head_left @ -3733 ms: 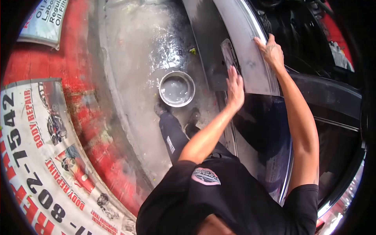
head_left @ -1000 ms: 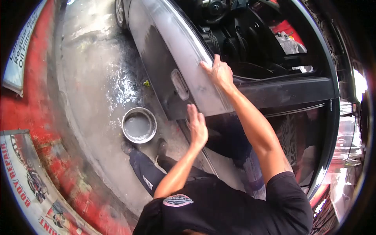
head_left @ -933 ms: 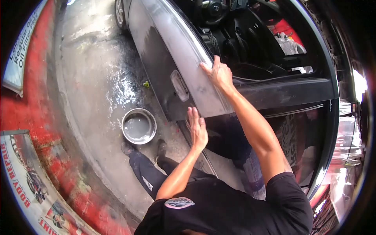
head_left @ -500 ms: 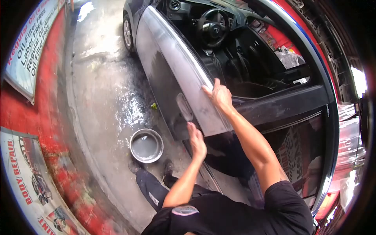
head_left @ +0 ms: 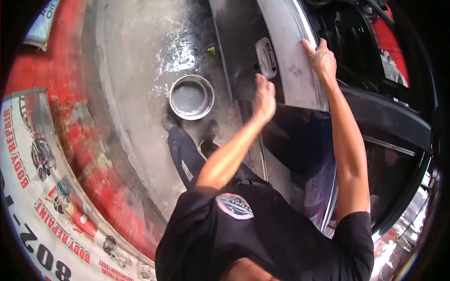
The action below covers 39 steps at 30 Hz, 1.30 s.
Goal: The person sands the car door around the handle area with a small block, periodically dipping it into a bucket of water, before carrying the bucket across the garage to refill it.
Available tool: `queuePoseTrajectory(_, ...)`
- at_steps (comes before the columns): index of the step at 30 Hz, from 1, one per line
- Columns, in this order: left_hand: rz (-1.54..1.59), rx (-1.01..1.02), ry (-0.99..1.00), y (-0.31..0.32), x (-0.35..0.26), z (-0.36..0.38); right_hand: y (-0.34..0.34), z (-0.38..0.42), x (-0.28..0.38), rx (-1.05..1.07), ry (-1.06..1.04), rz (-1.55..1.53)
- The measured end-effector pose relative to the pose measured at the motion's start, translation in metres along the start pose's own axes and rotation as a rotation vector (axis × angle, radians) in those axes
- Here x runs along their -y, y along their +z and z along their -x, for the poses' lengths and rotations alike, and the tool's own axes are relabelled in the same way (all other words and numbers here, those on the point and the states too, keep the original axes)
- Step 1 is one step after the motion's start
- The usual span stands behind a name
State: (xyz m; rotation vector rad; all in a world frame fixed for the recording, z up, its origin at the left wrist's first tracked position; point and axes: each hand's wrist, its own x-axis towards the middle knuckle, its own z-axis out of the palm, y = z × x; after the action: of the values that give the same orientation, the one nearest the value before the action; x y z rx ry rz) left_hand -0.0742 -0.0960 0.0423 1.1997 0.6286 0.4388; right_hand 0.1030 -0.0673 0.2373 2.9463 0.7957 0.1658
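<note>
A grey-and-black car door with a sanded-looking upper panel stands swung out from the car. My right hand grips its top edge, one finger on the outer panel and another on the window side. Just below the recessed door handle is my left hand, its fingers stretched out near the dark lower panel and nothing in them. A round metal basin of cloudy grey liquid sits on the floor left of the door, close to my shoes.
Wet concrete floor runs along the car's side. To the left rises a red wall with a printed banner against it. The car's dark sill and interior lie right of the door.
My view has tipped downward, so door, basin and hands sit higher and farther right. My right hand keeps its place on the door edge; my left hand stays just below the handle.
</note>
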Motion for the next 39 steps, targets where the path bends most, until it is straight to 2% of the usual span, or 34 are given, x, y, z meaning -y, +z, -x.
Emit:
queuePoseTrajectory(2,-0.051,-0.01,0.252,0.023,-0.046,0.044,-0.002,0.0,0.007,0.013,-0.002,-0.027)
queuePoseTrajectory(3,-0.002,-0.003,0.272,0.03,-0.055,0.057,-0.003,0.006,0.007,0.022,0.01,-0.045)
queuePoseTrajectory(4,0.002,-0.004,0.267,0.029,-0.047,0.058,0.001,0.011,0.005,0.025,0.009,-0.041)
queuePoseTrajectory(6,-0.076,-0.025,0.386,0.023,-0.03,0.032,0.002,0.004,0.002,-0.008,-0.008,-0.023)
queuePoseTrajectory(7,0.05,-0.067,0.264,0.016,-0.038,0.011,-0.002,0.004,0.005,0.021,0.04,-0.043)
queuePoseTrajectory(8,0.047,-0.032,0.135,0.006,-0.029,-0.021,-0.002,0.004,0.004,0.01,0.043,-0.034)
queuePoseTrajectory(10,-0.098,0.026,0.13,0.002,-0.03,-0.033,-0.008,0.004,0.008,0.012,0.027,-0.027)
queuePoseTrajectory(12,-0.06,-0.054,0.291,0.012,-0.036,0.01,-0.005,0.002,0.01,0.007,0.018,-0.033)
queuePoseTrajectory(14,-0.092,-0.033,0.355,0.024,-0.026,0.071,-0.011,0.009,0.016,0.015,0.028,-0.048)
queuePoseTrajectory(16,-0.071,-0.016,0.328,0.018,-0.029,0.068,-0.016,0.013,0.021,0.034,0.051,-0.041)
queuePoseTrajectory(18,-0.029,-0.101,0.126,0.014,-0.019,0.024,-0.019,0.014,0.019,0.028,0.035,-0.078)
queuePoseTrajectory(20,-0.02,-0.085,0.009,0.001,0.01,-0.02,-0.024,0.015,0.017,0.039,0.042,-0.067)
queuePoseTrajectory(22,-0.101,-0.109,-0.045,0.015,0.002,-0.008,-0.024,0.009,0.025,0.062,0.03,-0.073)
queuePoseTrajectory(23,-0.05,-0.085,0.024,0.018,-0.035,0.02,-0.024,0.011,0.025,0.059,0.04,-0.083)
queuePoseTrajectory(24,-0.023,-0.09,0.213,0.03,-0.047,0.05,-0.023,0.013,0.023,0.055,0.056,-0.086)
queuePoseTrajectory(26,0.012,-0.005,0.294,0.032,-0.047,0.075,-0.017,0.016,0.02,0.056,0.056,-0.057)
queuePoseTrajectory(27,0.014,-0.027,0.316,0.024,-0.039,0.069,-0.015,0.018,0.018,0.059,0.051,-0.062)
queuePoseTrajectory(30,0.054,-0.156,-0.006,0.005,0.04,0.009,-0.018,0.014,0.015,0.023,0.019,-0.057)
queuePoseTrajectory(32,0.056,-0.044,-0.227,-0.019,0.036,-0.013,-0.017,0.011,0.016,0.004,-0.005,-0.045)
queuePoseTrajectory(33,0.028,-0.017,-0.189,-0.008,0.03,-0.002,-0.015,0.01,0.015,-0.005,-0.003,-0.052)
queuePoseTrajectory(36,0.036,-0.001,0.222,0.026,-0.037,0.065,-0.019,0.012,0.021,0.013,0.022,-0.061)
queuePoseTrajectory(38,-0.019,0.004,0.283,0.022,-0.023,0.064,-0.018,0.015,0.019,0.035,0.027,-0.056)
queuePoseTrajectory(39,-0.016,-0.058,0.241,0.021,-0.009,0.051,-0.017,0.011,0.019,0.025,0.025,-0.062)
